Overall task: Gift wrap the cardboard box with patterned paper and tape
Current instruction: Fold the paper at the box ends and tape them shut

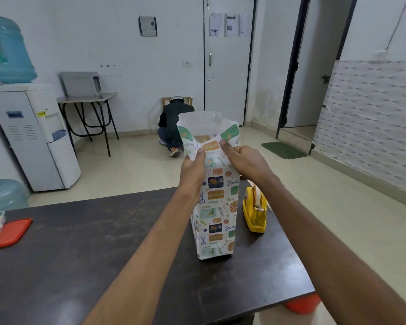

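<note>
The cardboard box point(201, 137) stands on end on the dark table point(92, 242), its long axis upright. It is sleeved in patterned paper point(217, 207) that is open at the top. The left hand point(193, 164) and right hand point(243, 158) each grip a near top corner of the paper, thumbs seemingly folding the flap inward. A yellow tape dispenser point(256, 213) sits nearer the right hand.

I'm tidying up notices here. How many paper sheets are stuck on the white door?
3, side by side near the top of the door: left sheet, middle sheet, right sheet. A separate framed notice hangs on the wall, not the door.
</note>
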